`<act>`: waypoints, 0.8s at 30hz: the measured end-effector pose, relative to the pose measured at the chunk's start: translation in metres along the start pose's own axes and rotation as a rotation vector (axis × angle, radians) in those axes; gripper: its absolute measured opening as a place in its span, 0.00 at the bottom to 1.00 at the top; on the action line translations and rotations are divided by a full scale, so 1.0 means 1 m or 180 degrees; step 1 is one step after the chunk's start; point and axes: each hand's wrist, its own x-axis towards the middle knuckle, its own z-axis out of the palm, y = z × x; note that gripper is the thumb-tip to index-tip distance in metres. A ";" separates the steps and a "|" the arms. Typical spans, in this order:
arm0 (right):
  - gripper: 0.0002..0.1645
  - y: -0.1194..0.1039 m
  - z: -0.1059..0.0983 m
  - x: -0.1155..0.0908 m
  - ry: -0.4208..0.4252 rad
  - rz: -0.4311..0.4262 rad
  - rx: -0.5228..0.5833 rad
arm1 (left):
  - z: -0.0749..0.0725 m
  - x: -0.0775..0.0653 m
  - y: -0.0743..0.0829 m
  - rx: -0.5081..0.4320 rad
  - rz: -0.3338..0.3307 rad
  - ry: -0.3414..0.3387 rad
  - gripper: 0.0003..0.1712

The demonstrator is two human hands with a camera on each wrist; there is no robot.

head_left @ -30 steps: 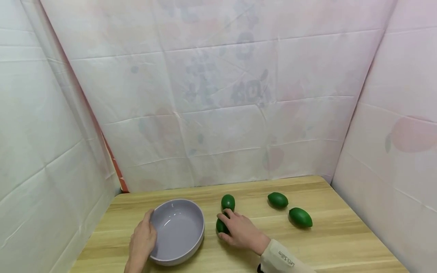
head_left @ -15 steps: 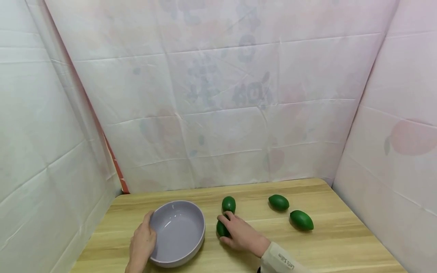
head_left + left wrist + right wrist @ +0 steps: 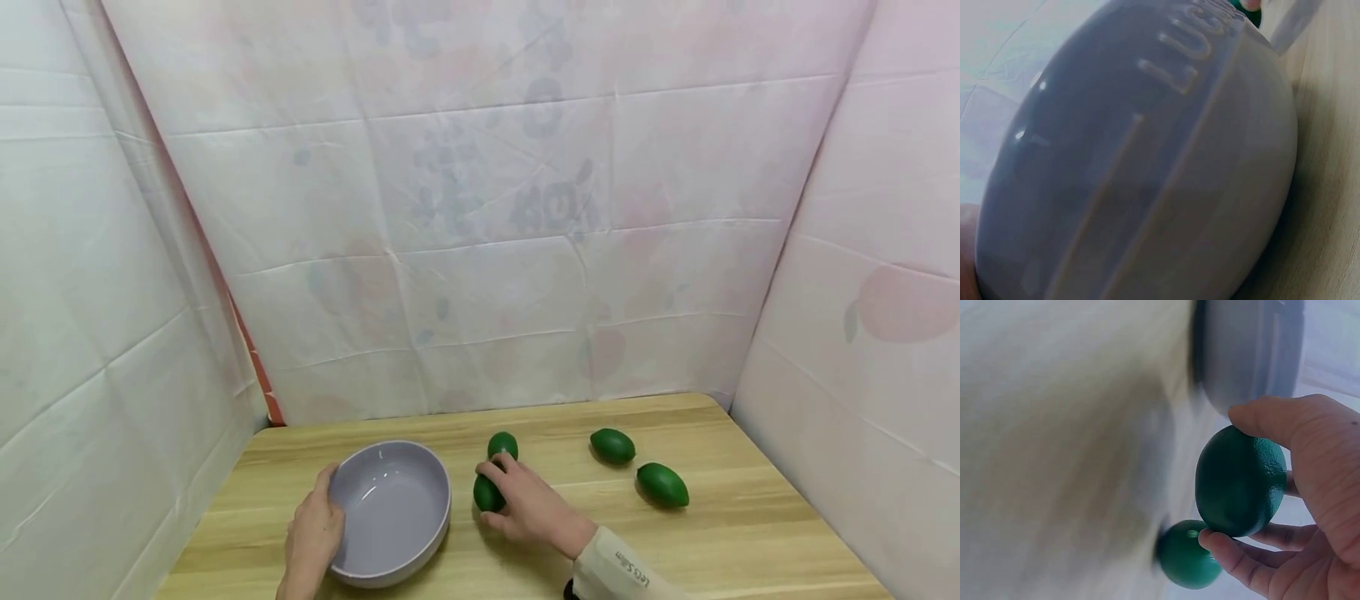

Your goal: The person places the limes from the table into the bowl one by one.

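My left hand (image 3: 311, 533) grips the left rim of a grey-lilac round bowl (image 3: 393, 517), thumb over the inside edge. In the left wrist view the bowl's outer wall (image 3: 1147, 169) fills most of the frame and shows raised lettering. To the bowl's right, my right hand (image 3: 536, 512) holds a dark green lime (image 3: 487, 495) between thumb and fingers. The right wrist view shows this lime (image 3: 1238, 481) pinched close over the table. Just behind it lies a second lime (image 3: 502, 444), which the held one partly overlaps.
Two more limes, one farther back (image 3: 612, 446) and one nearer (image 3: 663, 485), lie on the right of the wooden table (image 3: 720, 542). White patterned cloth (image 3: 480, 292) hangs behind the table and along both sides.
The right hand's fingers have closed around the near lime, and it has risen slightly. The left hand and the bowl stay where they were.
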 end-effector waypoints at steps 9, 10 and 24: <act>0.37 -0.009 -0.014 0.008 0.0223 -0.0069 -0.0105 | 0.002 -0.002 -0.001 -0.0014 0.0028 0.0044 0.36; 0.37 -0.010 -0.015 0.009 0.0266 -0.0091 -0.0110 | 0.002 -0.002 -0.001 -0.0013 0.0028 0.0049 0.36; 0.35 -0.036 -0.035 0.029 0.0647 -0.0297 -0.0139 | 0.001 0.002 0.003 0.0011 -0.0143 -0.0082 0.37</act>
